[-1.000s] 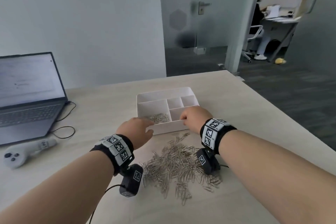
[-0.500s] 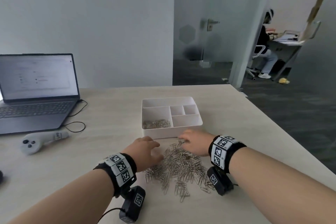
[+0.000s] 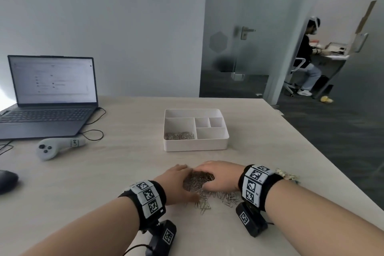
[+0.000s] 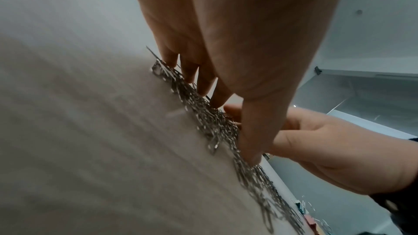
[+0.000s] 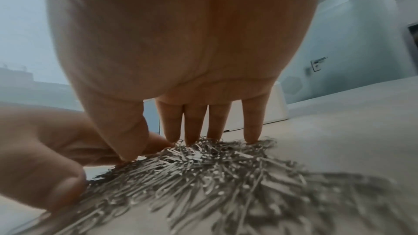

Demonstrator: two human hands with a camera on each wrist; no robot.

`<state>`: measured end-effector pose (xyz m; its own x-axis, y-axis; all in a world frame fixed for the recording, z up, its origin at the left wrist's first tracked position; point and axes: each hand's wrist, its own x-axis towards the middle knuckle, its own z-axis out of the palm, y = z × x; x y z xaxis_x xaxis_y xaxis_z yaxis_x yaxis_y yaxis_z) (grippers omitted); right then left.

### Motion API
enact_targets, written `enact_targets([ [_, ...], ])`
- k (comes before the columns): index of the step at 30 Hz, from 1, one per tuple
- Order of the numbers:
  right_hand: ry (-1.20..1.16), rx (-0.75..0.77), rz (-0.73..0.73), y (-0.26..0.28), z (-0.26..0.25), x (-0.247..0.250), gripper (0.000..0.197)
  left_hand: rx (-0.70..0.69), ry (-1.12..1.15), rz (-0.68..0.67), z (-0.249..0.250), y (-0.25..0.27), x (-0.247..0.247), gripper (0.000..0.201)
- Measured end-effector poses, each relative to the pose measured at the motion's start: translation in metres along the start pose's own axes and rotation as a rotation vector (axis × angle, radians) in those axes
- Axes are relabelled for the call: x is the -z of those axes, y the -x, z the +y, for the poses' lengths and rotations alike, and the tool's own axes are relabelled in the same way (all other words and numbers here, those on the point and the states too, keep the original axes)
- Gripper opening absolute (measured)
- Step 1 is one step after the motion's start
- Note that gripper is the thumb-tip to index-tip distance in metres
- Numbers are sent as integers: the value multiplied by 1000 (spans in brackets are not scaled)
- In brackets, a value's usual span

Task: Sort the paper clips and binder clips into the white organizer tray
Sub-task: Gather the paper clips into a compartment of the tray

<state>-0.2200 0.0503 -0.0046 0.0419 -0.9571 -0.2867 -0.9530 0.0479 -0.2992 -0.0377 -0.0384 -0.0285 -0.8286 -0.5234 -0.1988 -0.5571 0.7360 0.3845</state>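
Head view, two hands, left [image 3: 176, 185] and right [image 3: 220, 174], fingers straight, pressed against one heap of clips [image 3: 199, 181] on tabletop [image 3: 116, 172], one tray [image 3: 195, 145], five compartments, clips in one.

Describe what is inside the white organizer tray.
The white organizer tray holds paper clips in its near-left compartment; the other compartments look empty, though the front wall hides their near floor.

Paper clip pile [image 3: 204, 193]: silver wire clips, heaped loose on the desk near its front edge, well apart from the tray.
White organizer tray [image 3: 196, 144]: rectangular, five compartments, mid-desk toward the far edge.
Sorted paper clips [image 3: 179, 135]: small silver heap in the tray's large left compartment.
Binder clips [image 3: 287, 175]: small cluster near the desk's right edge, details unclear.
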Motion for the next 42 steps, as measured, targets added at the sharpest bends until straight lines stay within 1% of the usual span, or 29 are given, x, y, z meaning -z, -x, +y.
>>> enact_targets([
  [2,-22,-29,87,12,3,-1,71,20,-15,-1,-2,1,-1,99],
  [4,-31,-135,146,21,9,-1,80,65,-67,0,-5,1,1,110],
  [5,-33,-198,142,26,13,-1,88,95,-104,9,-5,2,3,114],
  [8,-15,-367,47,35,19,-4,113,187,-192,6,-6,5,8,120],
  [9,-9,-400,23,37,21,-6,118,210,-207,-6,-7,5,8,122],
  [11,-24,-431,-2,39,21,-10,120,238,-221,-29,-6,5,9,125],
  [13,-62,-442,3,39,19,-13,115,248,-219,-48,-2,3,10,122],
  [16,-89,-432,35,35,11,-16,104,228,-199,-67,7,3,10,107],
  [19,-119,-406,60,28,2,-16,86,192,-146,-62,11,0,9,92],
  [23,-148,-362,115,21,-6,-16,59,140,-93,-32,16,-6,8,61],
  [25,-162,-345,150,19,-7,-17,46,115,-82,-6,19,-8,8,50],
  [30,-229,-333,215,14,-7,-16,40,82,-14,57,12,-12,9,41],
  [32,-284,-339,232,13,-4,-15,33,68,28,75,6,-12,12,35],
  [35,-414,-340,218,9,-2,-13,24,62,94,99,-1,-12,17,27],
  [39,-554,-300,229,3,-5,-9,16,69,230,134,-9,-13,24,16],
  [42,-655,-288,247,-4,-4,-7,16,64,370,142,-18,-12,29,6],
])
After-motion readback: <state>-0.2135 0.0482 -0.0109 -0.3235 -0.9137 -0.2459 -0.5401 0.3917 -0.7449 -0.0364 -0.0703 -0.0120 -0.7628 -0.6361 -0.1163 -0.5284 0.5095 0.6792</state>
